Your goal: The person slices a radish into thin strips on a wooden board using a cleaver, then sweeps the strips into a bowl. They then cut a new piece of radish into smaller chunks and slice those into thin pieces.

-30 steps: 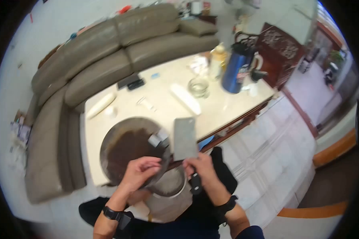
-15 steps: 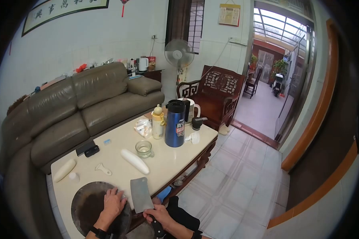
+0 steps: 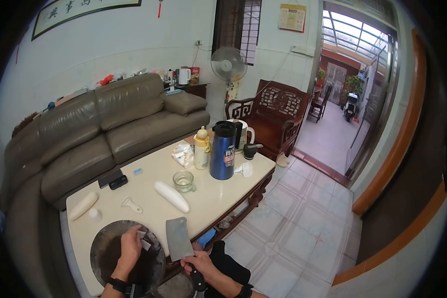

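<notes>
My right hand [image 3: 202, 264] grips a cleaver [image 3: 179, 238] by its black handle, the broad blade raised beside the table's edge. My left hand [image 3: 129, 247] is over the round, dark chopping board [image 3: 104, 248], fingers drawn together. Small pale, flat pieces [image 3: 145, 245] show right at its fingertips; what the fingers hold is partly hidden. Beyond the board lie a peeled white radish [image 3: 172, 196], a pale peeler [image 3: 131, 205] and a second long, pale radish [image 3: 84, 206]. A small white cup-like item [image 3: 95, 214] stands by the board's far rim.
On the cream table [image 3: 149, 186] are a glass mug [image 3: 183, 181], a blue thermos [image 3: 223, 151], a yellow-topped bottle [image 3: 201, 149], a plastic bag [image 3: 183, 156] and a black case [image 3: 118, 182]. A leather sofa [image 3: 129, 111] runs behind; a wooden chair [image 3: 278, 111] stands at the far end.
My left hand has gone from spread fingers on the board to fingers drawn together, baring pale pieces beside them. The cleaver stays in my right hand. The whole view has shifted slightly.
</notes>
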### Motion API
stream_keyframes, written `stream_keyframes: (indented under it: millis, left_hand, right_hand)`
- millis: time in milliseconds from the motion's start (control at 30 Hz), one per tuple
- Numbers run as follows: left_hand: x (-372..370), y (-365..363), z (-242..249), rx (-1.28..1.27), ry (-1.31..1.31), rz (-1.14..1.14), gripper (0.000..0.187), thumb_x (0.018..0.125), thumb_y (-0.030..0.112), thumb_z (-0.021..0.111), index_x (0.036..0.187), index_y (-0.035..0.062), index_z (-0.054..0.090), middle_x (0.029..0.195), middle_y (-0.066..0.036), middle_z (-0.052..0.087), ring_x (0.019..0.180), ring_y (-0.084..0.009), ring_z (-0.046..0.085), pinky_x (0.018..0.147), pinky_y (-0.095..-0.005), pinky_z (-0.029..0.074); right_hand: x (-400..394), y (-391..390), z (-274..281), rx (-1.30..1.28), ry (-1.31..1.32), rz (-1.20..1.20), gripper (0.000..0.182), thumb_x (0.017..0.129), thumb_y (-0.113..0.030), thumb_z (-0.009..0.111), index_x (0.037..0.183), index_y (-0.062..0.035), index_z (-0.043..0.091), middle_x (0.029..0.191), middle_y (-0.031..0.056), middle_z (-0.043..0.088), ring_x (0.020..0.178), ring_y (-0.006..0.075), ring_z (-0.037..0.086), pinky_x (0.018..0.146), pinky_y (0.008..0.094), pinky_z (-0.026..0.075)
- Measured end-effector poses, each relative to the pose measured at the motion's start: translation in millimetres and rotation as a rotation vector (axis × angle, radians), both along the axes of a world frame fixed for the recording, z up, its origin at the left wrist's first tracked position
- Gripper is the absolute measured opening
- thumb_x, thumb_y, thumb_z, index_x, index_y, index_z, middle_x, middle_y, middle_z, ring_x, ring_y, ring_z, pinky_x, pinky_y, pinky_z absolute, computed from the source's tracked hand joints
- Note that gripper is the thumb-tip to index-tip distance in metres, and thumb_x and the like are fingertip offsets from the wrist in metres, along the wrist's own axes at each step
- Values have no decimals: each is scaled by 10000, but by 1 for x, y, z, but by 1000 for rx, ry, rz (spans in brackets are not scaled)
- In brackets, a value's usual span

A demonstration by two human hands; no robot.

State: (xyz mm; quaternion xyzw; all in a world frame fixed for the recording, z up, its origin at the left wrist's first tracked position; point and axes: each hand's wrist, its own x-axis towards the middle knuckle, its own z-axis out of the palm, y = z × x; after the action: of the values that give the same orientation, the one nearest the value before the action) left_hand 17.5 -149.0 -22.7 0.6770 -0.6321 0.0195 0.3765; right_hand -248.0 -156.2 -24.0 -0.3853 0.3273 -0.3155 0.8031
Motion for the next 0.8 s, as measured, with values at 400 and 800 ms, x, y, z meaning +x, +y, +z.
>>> stream_keyframes:
  millis: [400,800]
  left_hand:
    - [50,97,21,730,290,-101,327,676,-5,782,987,15,682,832,-84,657,734,-183,650,664,-302,532]
    - [-25,40,22,301,-233,-202,371,788,130,700,1136,20,628,1244,-216,576,1111,-406,545,958,-439,467]
  right_hand:
    - [-7,1,15,16,19,9,182,888,-107,579,788,41,611,593,42,548,500,109,510,505,256,436]
    - [-12,0,11,-10,3,22,157,868,-115,587,783,15,606,625,53,570,506,116,521,478,266,434]
